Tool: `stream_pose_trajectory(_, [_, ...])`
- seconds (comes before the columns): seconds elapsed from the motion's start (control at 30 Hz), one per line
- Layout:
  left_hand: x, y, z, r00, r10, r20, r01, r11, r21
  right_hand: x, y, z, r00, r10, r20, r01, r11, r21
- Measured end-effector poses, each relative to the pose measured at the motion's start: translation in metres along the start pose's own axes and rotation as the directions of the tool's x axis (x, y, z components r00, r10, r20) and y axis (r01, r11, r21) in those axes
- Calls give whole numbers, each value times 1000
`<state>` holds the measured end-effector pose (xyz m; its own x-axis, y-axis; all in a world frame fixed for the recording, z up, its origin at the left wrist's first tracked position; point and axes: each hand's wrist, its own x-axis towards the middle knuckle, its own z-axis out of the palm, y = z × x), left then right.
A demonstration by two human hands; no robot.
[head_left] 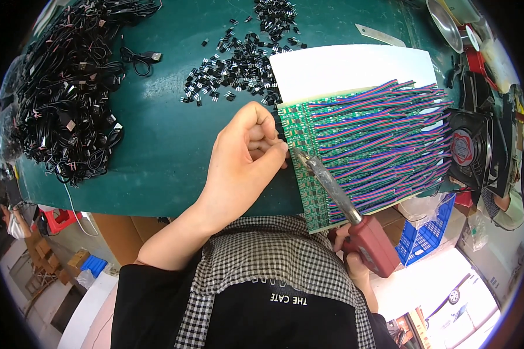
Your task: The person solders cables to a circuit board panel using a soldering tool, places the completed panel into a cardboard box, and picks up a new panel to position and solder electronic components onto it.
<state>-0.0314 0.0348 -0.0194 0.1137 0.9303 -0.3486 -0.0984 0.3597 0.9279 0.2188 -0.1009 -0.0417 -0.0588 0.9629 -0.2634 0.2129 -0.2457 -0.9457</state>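
My left hand [244, 157] is at the left edge of a panel of green circuit boards [310, 192]. Its thumb and forefinger pinch together there; whatever they hold is too small or hidden to name. In my right hand [358, 267] is a soldering gun [371, 241] with a dark red handle and a long metal barrel. The gun points up and to the left, its tip by the board pads close to my left fingertips. Rows of multicoloured ribbon wires [378, 139] run rightward from the boards. A white sheet [355, 67] lies under the panel.
Small black connectors [239, 67] lie heaped beyond my left hand. A tangle of black USB cables [70, 99] covers the left of the green table [157, 157], with one coiled cable [140, 60] apart. A blade [379, 35] lies far right. A fan [471, 148] stands right, above a blue crate [428, 232].
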Motion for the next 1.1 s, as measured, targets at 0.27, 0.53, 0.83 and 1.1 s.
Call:
stream_pose_trajectory(0.27, [2, 0, 3, 1000, -5, -30, 4, 1000, -20, 12, 0, -6, 992, -73, 106, 71, 997, 21])
stream_pose_trajectory(0.53, [1, -2, 4, 999, 8, -50, -11, 999, -47, 11, -6, 7, 964, -250, -85, 247, 968, -50])
stream_pose_trajectory(0.83, [-5, 2, 2, 998, 41, -45, -35, 991, 130, 4, -30, 14, 987, 56, -153, -30, 985, 168])
stream_pose_trajectory(1.1, [19, 11, -41, 920, 337, -200, -94, 685, 722, 5, -27, 13, 994, 37, -107, -10, 970, 241])
